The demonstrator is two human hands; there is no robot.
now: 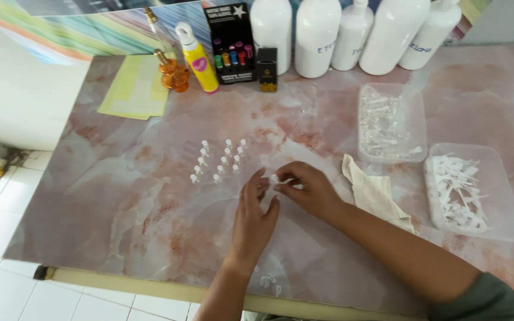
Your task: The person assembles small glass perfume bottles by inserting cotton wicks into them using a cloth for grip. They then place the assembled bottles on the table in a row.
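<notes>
So, both hands meet over the marble table (150, 196): my right hand (310, 190) pinches a tiny white pump piece (278, 181), my left hand (256, 214) has its fingers loose beside it. Best to keep it low and push straight (finished little vials (218, 160) stand just beyond).
</notes>
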